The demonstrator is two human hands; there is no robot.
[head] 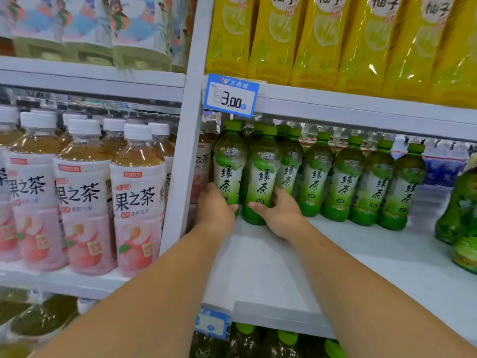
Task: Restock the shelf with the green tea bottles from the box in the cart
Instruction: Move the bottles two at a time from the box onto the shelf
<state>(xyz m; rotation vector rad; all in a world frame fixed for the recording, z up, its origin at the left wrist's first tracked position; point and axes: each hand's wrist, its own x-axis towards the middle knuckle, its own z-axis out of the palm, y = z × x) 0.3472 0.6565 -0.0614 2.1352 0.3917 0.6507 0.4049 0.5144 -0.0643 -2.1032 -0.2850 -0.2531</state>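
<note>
Both of my arms reach into the white shelf point(284, 267). My left hand point(215, 209) grips the base of a green tea bottle point(228, 161) at the shelf's far left. My right hand point(280, 213) grips the base of a second green tea bottle point(264, 171) right beside it. Both bottles stand upright on the shelf. A row of several more green tea bottles point(346, 182) runs to the right toward the back. The box and the cart are out of view.
A grey upright post point(180, 151) borders the left bottle. Peach tea bottles point(136, 197) fill the bay to the left. Yellow drink bottles point(317, 42) stand on the shelf above, with a blue price tag point(231, 95). More green bottles point(462, 215) sit at the right edge.
</note>
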